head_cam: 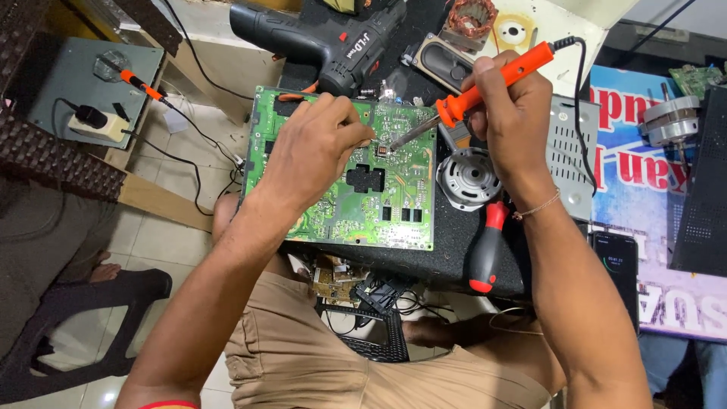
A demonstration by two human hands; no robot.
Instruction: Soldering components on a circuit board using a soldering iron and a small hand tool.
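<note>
At frame centre, the iron point(485, 83) is gripped in the right hand point(511, 113), its long axis slanting from upper right down-left to the board point(386, 204), whose left part is hidden by the left hand point(314, 155), fingers pinched together, contents indiscernible.

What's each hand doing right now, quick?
Left hand: closed, fingers pinched on the green circuit board; what it pinches cannot be told.
Right hand: closed around the orange soldering iron, tip on the board.

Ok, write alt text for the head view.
Right hand holds an orange soldering iron, tip on a green circuit board; left hand rests on the board. A black drill, motor parts and a red screwdriver lie around.
</note>
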